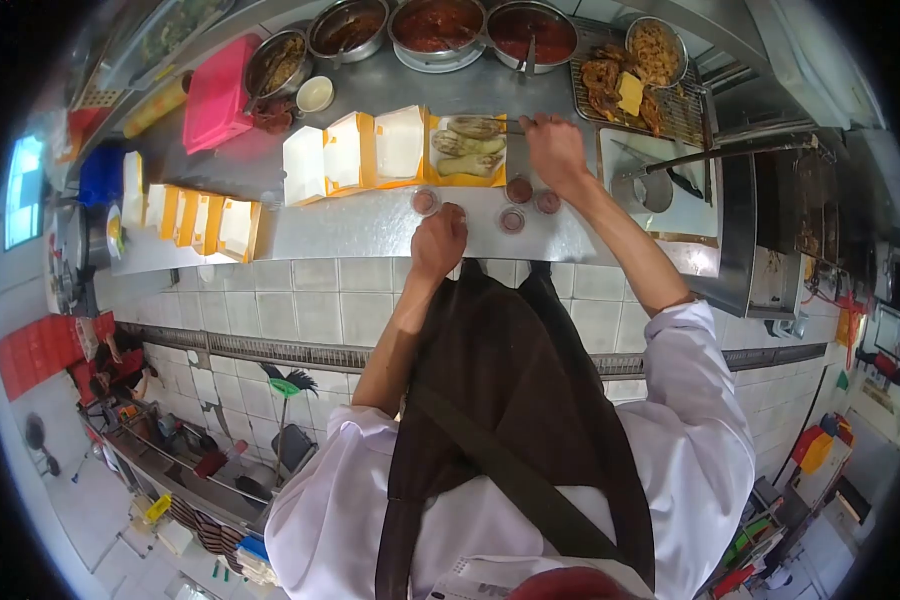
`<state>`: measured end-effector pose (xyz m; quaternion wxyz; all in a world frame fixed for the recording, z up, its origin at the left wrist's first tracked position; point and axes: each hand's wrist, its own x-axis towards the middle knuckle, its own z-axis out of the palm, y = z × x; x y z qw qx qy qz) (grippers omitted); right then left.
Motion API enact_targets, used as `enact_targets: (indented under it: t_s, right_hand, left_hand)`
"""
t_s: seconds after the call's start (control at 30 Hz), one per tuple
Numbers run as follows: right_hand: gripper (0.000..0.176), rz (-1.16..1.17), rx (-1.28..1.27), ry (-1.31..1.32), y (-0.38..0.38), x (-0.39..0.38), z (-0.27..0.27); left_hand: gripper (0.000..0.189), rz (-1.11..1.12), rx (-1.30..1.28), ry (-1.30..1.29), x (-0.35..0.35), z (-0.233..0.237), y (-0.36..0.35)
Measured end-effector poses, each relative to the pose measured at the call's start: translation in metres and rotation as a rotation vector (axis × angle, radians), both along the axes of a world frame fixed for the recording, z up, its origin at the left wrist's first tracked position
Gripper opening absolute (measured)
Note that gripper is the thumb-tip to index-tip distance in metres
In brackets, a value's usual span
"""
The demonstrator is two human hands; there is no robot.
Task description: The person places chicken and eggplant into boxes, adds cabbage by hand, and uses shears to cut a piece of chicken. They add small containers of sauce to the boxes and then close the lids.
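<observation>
My right hand (555,148) is closed on the end of metal tongs (505,122), whose tips reach over the food (468,150) in the rightmost yellow box (500,181). My left hand (440,237) has its fingers curled at the counter's front edge, beside a small round cup (425,201) of reddish contents; whether it grips anything is hidden. Three similar cups (512,219) stand between my hands. Left of the filled box, open boxes with white insides (400,143) stand in a row.
Metal bowls of red sauce (437,28) line the back of the steel counter (310,232). A pink container (218,95) and more boxes (238,226) stand at left. At right are a rack of cooked food (602,88), a cutting board (625,150) and a knife (685,183).
</observation>
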<state>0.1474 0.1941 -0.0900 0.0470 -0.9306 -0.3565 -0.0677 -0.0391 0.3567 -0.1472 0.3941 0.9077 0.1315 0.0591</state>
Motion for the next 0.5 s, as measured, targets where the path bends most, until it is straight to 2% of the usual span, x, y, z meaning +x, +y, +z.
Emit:
enact_targets:
  t_s: [0.1,0.23,0.33,0.43,0.5]
  right_hand:
    - [0.025,0.042,-0.012,0.040,0.014,0.001,-0.012]
    - [0.033,0.048,-0.012,-0.035,0.019,-0.006,-0.064]
    - [0.040,0.009,-0.119,-0.030,0.011,-0.016,-0.091]
    - [0.040,0.019,-0.043,-0.061,0.002,-0.024,-0.092]
    - [0.042,-0.049,0.102,-0.073,-0.007,-0.027,-0.081]
  left_hand:
    - [0.013,0.031,0.051,0.009,-0.003,-0.003,0.000]
    - [0.014,0.027,0.054,0.065,-0.006,0.000,0.001]
    - [0.015,-0.016,0.026,0.060,-0.008,0.001,0.003]
    - [0.017,-0.035,-0.024,0.068,-0.009,0.003,0.002]
    - [0.018,-0.053,0.037,0.146,-0.007,0.001,0.002]
